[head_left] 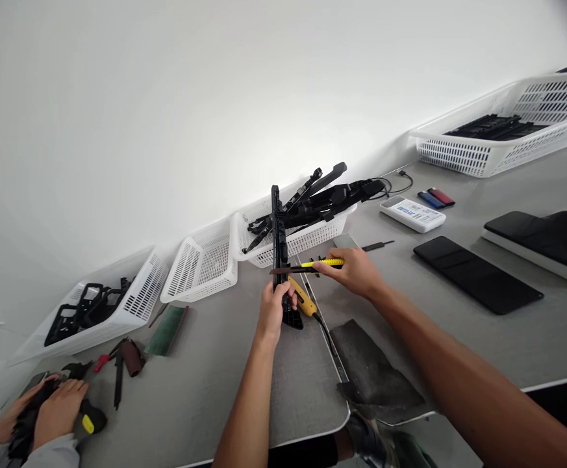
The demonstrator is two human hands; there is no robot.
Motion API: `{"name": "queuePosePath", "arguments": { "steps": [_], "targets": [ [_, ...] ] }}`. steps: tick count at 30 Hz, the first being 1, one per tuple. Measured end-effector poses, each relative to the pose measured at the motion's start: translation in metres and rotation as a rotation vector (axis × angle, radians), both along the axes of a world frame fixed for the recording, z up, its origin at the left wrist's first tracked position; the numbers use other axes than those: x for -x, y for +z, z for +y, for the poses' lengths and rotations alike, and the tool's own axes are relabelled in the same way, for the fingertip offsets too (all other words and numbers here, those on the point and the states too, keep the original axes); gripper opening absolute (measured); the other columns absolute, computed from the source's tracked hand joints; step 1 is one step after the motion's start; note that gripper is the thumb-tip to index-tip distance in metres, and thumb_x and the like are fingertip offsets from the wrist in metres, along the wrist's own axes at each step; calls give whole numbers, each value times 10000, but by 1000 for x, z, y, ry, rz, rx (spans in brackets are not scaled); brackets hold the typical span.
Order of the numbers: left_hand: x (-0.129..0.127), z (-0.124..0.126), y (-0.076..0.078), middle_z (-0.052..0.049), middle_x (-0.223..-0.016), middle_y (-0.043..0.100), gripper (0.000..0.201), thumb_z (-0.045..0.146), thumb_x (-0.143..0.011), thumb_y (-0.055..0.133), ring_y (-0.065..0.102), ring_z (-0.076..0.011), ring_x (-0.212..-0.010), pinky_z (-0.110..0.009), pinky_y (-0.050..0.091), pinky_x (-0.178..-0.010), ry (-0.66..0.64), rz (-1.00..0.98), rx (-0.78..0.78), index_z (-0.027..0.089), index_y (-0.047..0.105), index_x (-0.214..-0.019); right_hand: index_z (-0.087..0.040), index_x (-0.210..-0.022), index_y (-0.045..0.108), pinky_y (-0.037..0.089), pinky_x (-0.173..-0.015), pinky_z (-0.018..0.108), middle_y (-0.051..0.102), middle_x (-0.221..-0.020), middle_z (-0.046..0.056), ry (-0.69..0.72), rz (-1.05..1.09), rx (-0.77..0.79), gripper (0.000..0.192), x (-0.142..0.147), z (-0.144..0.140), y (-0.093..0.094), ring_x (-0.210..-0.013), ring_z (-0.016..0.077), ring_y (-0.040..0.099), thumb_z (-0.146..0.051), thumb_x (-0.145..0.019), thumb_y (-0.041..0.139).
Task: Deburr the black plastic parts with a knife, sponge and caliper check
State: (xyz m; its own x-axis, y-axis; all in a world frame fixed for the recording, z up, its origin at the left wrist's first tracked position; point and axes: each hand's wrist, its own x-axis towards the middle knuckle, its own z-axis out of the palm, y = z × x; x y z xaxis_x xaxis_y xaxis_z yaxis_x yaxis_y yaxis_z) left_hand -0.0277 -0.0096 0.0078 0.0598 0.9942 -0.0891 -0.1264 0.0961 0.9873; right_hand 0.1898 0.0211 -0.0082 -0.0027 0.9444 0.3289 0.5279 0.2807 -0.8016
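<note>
My left hand (270,311) is closed round the lower part of a long black plastic part (278,237), which stands nearly upright above the table. In my right hand (354,272) is a yellow and black utility knife (323,263). Its dark brownish blade points left and crosses the black part just above my left fingers; whether it touches cannot be made out. Just behind my left hand lies a yellow-handled tool (304,300) with a black cord, its front end hidden.
White baskets stand along the wall: one with black parts (344,224), an empty one (200,286), others at the far left (144,296) and right (488,159). Phones (478,273), a white power bank (412,214) and a dark cloth (373,370) lie right. Another person's hands (62,406) work at lower left.
</note>
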Motion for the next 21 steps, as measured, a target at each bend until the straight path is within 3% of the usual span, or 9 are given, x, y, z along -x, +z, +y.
{"name": "queuePosePath", "arguments": {
  "steps": [3, 9, 13, 16, 21],
  "targets": [
    [1, 0, 2, 41, -700, 559, 353, 403, -798, 730, 536, -122, -584, -247, 436, -534, -5, -39, 9, 164, 680, -1054, -216, -618, 576, 268, -545, 317, 526, -538, 8, -113, 37, -37, 612, -4, 1, -1, -520, 148, 413, -758, -904, 586],
    [1, -1, 2, 34, -716, 579, 295, 402, -785, 734, 525, -118, -586, -251, 425, -557, -5, -108, 23, 178, 671, -966, -219, -610, 553, 252, -545, 308, 533, -554, -2, 98, -7, 7, 639, 1, 0, 0, -536, 148, 434, -793, -887, 589],
    [2, 0, 1, -7, -781, 621, 242, 400, -795, 715, 583, -140, -672, -275, 482, -663, -37, -192, 40, 178, 634, -850, -220, -613, 541, 265, -560, 316, 533, -556, 8, -21, 5, -6, 650, 2, 2, -4, -539, 150, 423, -796, -913, 555],
    [2, -1, 3, -25, -812, 645, 211, 377, -817, 684, 652, -196, -797, -314, 520, -781, -86, -224, 42, 194, 643, -915, -219, -628, 546, 272, -572, 318, 529, -554, 12, -122, 13, -33, 627, 0, 5, -8, -545, 157, 434, -765, -936, 548],
    [-2, -3, 7, -18, -829, 660, 227, 331, -802, 694, 700, -240, -883, -358, 537, -848, -121, -187, 18, 220, 627, -988, -220, -642, 550, 264, -569, 317, 518, -552, 7, -178, 27, -52, 603, 4, 2, -8, -538, 157, 425, -738, -950, 550]
  ]
}}
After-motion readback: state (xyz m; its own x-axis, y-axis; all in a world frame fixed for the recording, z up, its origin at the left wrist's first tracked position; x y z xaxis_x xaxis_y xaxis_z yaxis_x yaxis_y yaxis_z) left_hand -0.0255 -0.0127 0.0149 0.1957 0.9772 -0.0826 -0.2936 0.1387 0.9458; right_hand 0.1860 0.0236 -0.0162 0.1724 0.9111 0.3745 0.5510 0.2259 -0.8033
